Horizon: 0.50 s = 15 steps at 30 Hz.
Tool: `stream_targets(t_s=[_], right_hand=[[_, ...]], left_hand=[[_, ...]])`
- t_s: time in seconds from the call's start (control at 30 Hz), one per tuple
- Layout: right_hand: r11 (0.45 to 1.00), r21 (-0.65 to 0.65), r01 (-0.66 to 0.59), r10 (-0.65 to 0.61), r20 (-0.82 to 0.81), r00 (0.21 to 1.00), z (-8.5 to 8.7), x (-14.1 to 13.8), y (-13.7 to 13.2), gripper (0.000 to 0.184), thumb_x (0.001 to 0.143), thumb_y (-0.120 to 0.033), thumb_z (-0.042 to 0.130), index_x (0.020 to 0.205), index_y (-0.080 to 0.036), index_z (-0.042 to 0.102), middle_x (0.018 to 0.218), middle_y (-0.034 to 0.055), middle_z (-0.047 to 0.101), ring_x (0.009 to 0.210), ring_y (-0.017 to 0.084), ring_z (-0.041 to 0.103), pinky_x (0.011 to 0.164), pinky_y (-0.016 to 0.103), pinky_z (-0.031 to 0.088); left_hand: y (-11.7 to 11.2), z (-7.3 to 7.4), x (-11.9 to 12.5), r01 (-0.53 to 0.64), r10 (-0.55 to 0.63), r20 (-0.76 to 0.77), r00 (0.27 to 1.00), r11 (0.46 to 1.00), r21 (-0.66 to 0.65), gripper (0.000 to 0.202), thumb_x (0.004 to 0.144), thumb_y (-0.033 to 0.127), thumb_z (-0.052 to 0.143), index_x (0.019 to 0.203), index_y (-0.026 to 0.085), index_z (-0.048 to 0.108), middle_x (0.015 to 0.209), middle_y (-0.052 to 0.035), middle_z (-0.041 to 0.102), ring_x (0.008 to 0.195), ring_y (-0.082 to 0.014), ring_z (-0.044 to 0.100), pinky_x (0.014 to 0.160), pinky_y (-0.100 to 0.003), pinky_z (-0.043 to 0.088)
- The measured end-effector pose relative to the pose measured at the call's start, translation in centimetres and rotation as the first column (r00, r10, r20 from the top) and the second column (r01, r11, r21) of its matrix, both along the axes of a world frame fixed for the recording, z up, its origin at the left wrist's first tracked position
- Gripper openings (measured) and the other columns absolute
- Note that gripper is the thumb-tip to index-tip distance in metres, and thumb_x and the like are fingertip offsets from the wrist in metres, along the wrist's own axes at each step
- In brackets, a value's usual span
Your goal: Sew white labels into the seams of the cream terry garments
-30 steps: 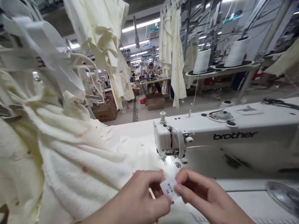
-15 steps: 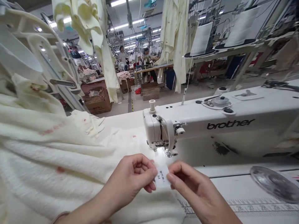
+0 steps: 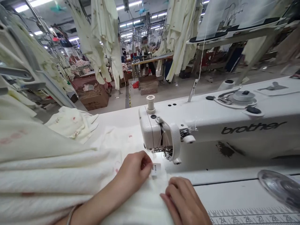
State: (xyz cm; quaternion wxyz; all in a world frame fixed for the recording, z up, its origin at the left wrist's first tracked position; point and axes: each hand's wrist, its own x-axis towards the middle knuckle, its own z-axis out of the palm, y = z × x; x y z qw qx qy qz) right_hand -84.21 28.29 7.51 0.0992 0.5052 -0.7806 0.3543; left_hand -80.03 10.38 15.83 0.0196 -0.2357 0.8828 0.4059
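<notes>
My left hand (image 3: 134,170) pinches a small white size label (image 3: 156,169) and holds it down on the cream fabric (image 3: 70,168), just in front of the needle area of the white Brother sewing machine (image 3: 211,128). My right hand (image 3: 181,201) lies on the fabric a little nearer to me, fingers curled and pressing the cloth, apart from the label. The cream cloth, with small red marks, is heaped to my left and spreads under both hands.
A ruler strip (image 3: 253,215) runs along the table's near right edge, and a shiny metal disc (image 3: 278,189) sits at the right. Cream garments (image 3: 105,37) hang overhead. Cardboard boxes (image 3: 93,98) and other workers' tables stand further back.
The label was held between both hands above the cloth; now only my left hand holds it, pushed forward to the needle. My right hand has let go and dropped onto the fabric.
</notes>
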Motion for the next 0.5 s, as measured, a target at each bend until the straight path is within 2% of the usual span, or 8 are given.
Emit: stream_targets(t_s=[0.07, 0.13, 0.2, 0.27, 0.37, 0.5], right_hand=[[0.999, 0.012, 0.035, -0.035, -0.039, 0.999, 0.1, -0.6, 0.0, 0.014, 0.095, -0.020, 0.041, 0.083, -0.018, 0.048, 0.085, 0.0058, 0.050, 0.078, 0.018, 0.051, 0.069, 0.030, 0.045], [0.998, -0.005, 0.068, -0.068, -0.092, 0.993, -0.3, -0.8, 0.2, 0.013, 0.096, -0.023, 0.042, 0.094, -0.015, 0.052, 0.089, 0.0077, 0.051, 0.083, 0.020, 0.051, 0.074, 0.032, 0.046], [0.996, -0.004, 0.093, -0.093, -0.141, 0.986, -0.9, -0.7, 0.3, 0.023, 0.096, -0.025, 0.043, 0.111, -0.010, 0.052, 0.097, 0.0111, 0.051, 0.092, 0.022, 0.051, 0.081, 0.034, 0.045], [0.995, 0.020, 0.095, -0.090, -0.176, 0.980, -1.1, -0.5, 0.5, 0.034, 0.096, -0.024, 0.042, 0.125, -0.007, 0.048, 0.101, 0.0129, 0.050, 0.095, 0.023, 0.050, 0.081, 0.034, 0.045], [0.995, 0.035, 0.091, -0.083, -0.184, 0.979, -1.1, -0.4, 0.5, 0.038, 0.096, -0.020, 0.041, 0.130, -0.007, 0.046, 0.097, 0.0123, 0.049, 0.091, 0.021, 0.050, 0.076, 0.032, 0.047], [0.995, 0.034, 0.091, -0.083, -0.180, 0.980, -1.0, -0.4, 0.4, 0.039, 0.094, -0.019, 0.043, 0.131, -0.007, 0.047, 0.096, 0.0124, 0.048, 0.090, 0.021, 0.050, 0.076, 0.033, 0.047]], left_hand=[[0.8, 0.0, -0.2, 0.001, -0.001, -0.005, 1.000, 0.997, 0.080, 0.009, 0.077, 0.021, 0.049, 0.070, 0.018, 0.055, 0.056, 0.0012, 0.057, 0.054, -0.0143, 0.053, 0.056, -0.024, 0.037], [1.2, -0.7, -0.5, -0.015, 0.019, -0.031, 0.999, 0.992, 0.128, 0.009, 0.076, 0.020, 0.050, 0.071, 0.018, 0.057, 0.057, 0.0010, 0.058, 0.055, -0.0140, 0.053, 0.056, -0.024, 0.038], [1.1, -1.9, -0.7, -0.042, 0.049, -0.041, 0.998, 0.986, 0.159, 0.008, 0.076, 0.020, 0.051, 0.072, 0.017, 0.058, 0.059, 0.0004, 0.059, 0.057, -0.0142, 0.054, 0.057, -0.023, 0.039], [0.9, -2.9, -0.9, -0.071, 0.076, -0.023, 0.997, 0.980, 0.184, 0.009, 0.075, 0.021, 0.053, 0.071, 0.017, 0.059, 0.059, 0.0001, 0.060, 0.057, -0.0143, 0.055, 0.058, -0.024, 0.041], [0.8, -3.6, -0.9, -0.094, 0.100, -0.018, 0.995, 0.975, 0.201, 0.009, 0.075, 0.023, 0.054, 0.071, 0.017, 0.058, 0.058, 0.0008, 0.059, 0.054, -0.0137, 0.056, 0.057, -0.024, 0.042], [1.0, -3.8, -1.0, -0.122, 0.127, -0.031, 0.991, 0.982, 0.147, 0.009, 0.074, 0.023, 0.054, 0.068, 0.017, 0.056, 0.058, 0.0005, 0.059, 0.053, -0.0135, 0.055, 0.055, -0.023, 0.042]])
